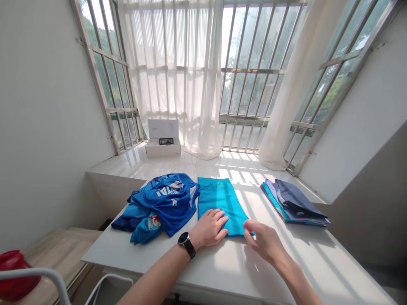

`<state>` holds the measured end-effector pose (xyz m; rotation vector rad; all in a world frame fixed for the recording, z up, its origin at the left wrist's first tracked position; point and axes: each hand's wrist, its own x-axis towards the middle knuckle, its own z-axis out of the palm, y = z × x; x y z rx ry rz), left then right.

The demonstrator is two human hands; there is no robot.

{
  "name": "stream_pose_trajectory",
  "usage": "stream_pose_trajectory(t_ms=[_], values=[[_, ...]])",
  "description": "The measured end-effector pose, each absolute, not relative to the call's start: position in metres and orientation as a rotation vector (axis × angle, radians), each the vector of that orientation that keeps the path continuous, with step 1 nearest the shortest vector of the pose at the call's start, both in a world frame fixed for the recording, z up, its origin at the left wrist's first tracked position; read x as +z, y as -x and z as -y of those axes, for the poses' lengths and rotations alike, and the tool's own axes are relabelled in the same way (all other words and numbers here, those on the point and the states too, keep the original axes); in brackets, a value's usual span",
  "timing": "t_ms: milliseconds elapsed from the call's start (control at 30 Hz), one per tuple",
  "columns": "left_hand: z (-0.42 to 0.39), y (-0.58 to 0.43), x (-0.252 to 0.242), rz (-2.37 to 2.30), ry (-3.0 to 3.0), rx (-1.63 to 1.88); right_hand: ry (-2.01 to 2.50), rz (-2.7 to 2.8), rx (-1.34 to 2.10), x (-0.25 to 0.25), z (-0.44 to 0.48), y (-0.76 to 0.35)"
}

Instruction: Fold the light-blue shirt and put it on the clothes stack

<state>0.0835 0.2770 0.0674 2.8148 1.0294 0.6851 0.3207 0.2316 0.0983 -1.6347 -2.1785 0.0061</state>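
Pressing teal cloth (219, 203) | long axis front-to-back on desk (222, 262) | left hand (208, 228) flat on near end, fingers spread | right hand (263, 241) beside near corner, fingers (249, 232) loosely curled

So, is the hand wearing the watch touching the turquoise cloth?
Touching: the head view shows the left hand with its fingers resting on the near end of the folded turquoise cloth.

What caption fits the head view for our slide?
Left hand pressing a folded teal cloth on a white table, right hand beside it.
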Motion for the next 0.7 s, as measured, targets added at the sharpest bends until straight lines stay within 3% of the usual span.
stream_pose_trajectory(t_ms=[300, 700], values=[[-0.281, -0.082, 0.055, -0.983, -2.825, 0.582, 1.578, 2.393, -0.016, 0.06, -0.277, -0.275], [-0.228, -0.073, 0.063, -1.225, -2.769, 0.431, 1.725, 2.413, -0.099, 0.055, -0.236, -0.272]])
